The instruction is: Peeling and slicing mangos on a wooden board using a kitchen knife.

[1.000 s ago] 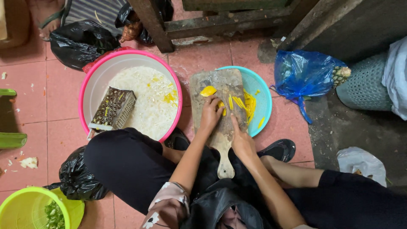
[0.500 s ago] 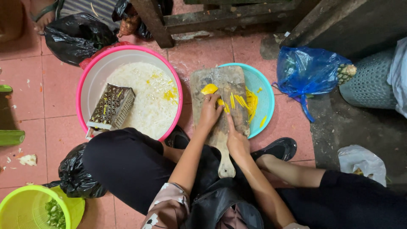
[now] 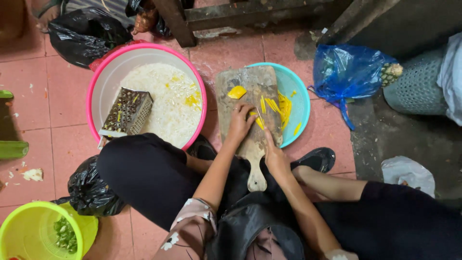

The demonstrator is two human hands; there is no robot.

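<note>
Left hand [image 3: 239,123] fingers pressing yellow fruit piece [image 3: 259,122] on wooden cutting board [image 3: 250,86], right hand [image 3: 275,156] fingers clenched on knife [image 3: 262,120], cut strips [image 3: 279,107] beyond fingertips

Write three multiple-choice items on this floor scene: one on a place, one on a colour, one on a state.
1. Where does the metal box grater lie?
A. in the pink-rimmed round plastic basin
B. on the wooden cutting board
C. in the yellow-green plastic tub

2. What colour is the round basin under the board?
A. red
B. turquoise
C. black

3. What is the left hand doing?
A. hanging free
B. gripping the grater
C. pressing yellow fruit onto the board

Key: 1 A, the grater rests on white shreds inside it. 2 B, its turquoise rim shows beside the board. 3 C, its fingers lie on the fruit near the right hand.
</note>
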